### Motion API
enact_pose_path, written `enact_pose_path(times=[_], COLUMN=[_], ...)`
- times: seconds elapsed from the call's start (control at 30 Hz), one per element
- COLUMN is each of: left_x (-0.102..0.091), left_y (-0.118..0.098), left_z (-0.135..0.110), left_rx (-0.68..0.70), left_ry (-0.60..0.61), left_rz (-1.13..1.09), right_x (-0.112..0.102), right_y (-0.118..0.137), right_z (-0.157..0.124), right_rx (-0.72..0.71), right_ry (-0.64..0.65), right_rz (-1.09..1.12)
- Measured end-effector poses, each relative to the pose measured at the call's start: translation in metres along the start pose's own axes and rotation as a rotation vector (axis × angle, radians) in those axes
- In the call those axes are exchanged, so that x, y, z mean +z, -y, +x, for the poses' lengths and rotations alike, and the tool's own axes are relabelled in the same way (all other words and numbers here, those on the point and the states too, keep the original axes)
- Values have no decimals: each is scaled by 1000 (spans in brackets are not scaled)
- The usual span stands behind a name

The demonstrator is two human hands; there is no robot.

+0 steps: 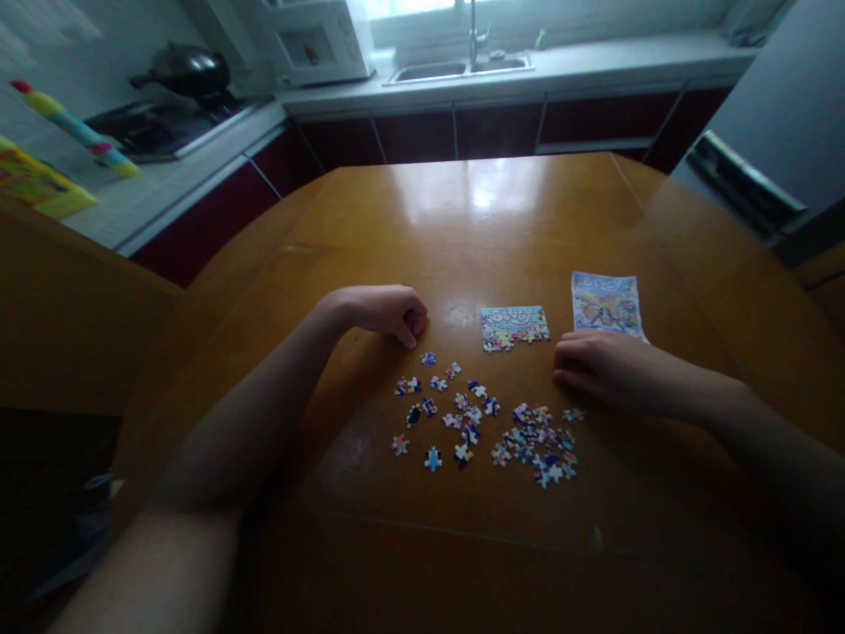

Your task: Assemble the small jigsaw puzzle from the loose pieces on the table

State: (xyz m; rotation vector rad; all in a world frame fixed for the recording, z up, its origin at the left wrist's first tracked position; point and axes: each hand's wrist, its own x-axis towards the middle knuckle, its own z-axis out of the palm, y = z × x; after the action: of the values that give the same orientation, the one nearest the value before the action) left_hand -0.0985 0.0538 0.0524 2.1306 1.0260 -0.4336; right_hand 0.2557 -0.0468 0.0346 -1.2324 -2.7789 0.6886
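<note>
My left hand (394, 314) rests on the table with its fingers loosely curled; I see nothing in the gap beside the thumb. Just below it lies a loose blue puzzle piece (429, 359), apart from the fingers. A partly joined jigsaw puzzle (514, 326) lies flat between the hands, with an uneven lower edge. My right hand (587, 363) is curled on the table right of it, covering the lower edge of a printed picture sheet (606, 302). No piece shows in its fingers, though their tips are partly hidden. Below are scattered puzzle pieces (463, 453) and a denser heap (526, 443).
The wooden table (422, 229) has a rounded outline. Behind it runs a counter with a sink (462, 69) and a microwave (320, 44). A wok (188, 70) sits on the stove at far left. A grey fridge (779, 114) stands at right.
</note>
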Motion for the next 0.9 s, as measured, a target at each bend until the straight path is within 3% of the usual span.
enact_pose_path(times=[0.23, 0.37, 0.47, 0.57, 0.7, 0.9], left_x=[0, 0, 0, 0, 0, 0], left_y=[-2, 2, 4, 3, 3, 2], left_z=[0, 1, 2, 2, 2, 2], left_rx=[-15, 8, 18, 6, -11, -11], left_ry=[8, 7, 6, 11, 13, 13], left_rz=[2, 4, 0, -5, -10, 15], right_x=[1, 3, 12, 29, 49, 37], right_y=[-2, 14, 39, 63, 79, 85], right_z=[0, 3, 2, 1, 1, 0], right_rx=[9, -54, -214, -350, -408, -474], right_ry=[-1, -181, -292, -243, -172, 49], right_rz=[-30, -117, -47, -9, -41, 150])
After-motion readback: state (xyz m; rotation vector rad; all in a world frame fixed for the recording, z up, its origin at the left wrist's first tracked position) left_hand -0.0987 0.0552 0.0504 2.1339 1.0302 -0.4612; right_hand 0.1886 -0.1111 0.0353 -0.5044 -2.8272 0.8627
